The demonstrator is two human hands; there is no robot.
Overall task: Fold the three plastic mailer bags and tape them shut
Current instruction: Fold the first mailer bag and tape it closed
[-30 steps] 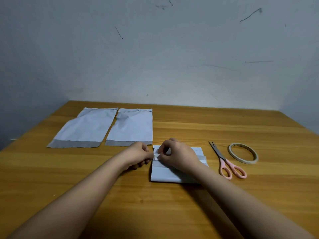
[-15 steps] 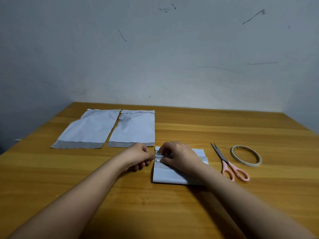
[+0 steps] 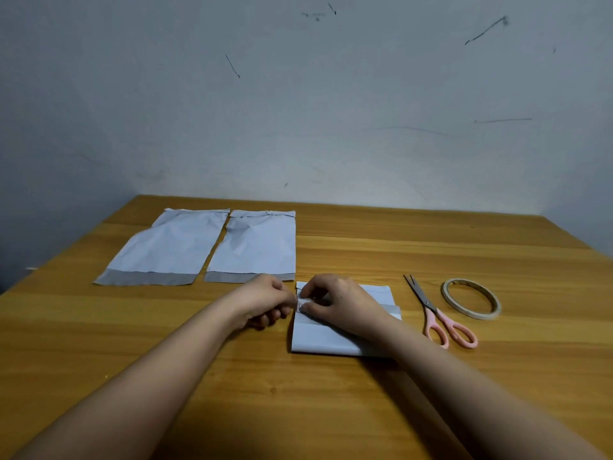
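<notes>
A folded white mailer bag (image 3: pixel 326 338) lies on the wooden table in front of me. My right hand (image 3: pixel 338 302) rests on its upper part, thumb and forefinger pinching a small pale strip at the bag's left edge. My left hand (image 3: pixel 265 302) is curled just left of the bag, its fingertips meeting the same strip. Two flat, unfolded mailer bags lie side by side farther back: one at the left (image 3: pixel 166 250), one beside it (image 3: pixel 257 249), each with a grey band along its near end.
Pink-handled scissors (image 3: pixel 438 313) lie right of the folded bag, blades pointing away from me. A roll of tape (image 3: pixel 470 298) lies flat right of the scissors. The table (image 3: pixel 431 247) ends at a grey wall behind.
Both hands stay at the folded bag's left edge; the fingers shift only slightly. The view has tilted a little.
</notes>
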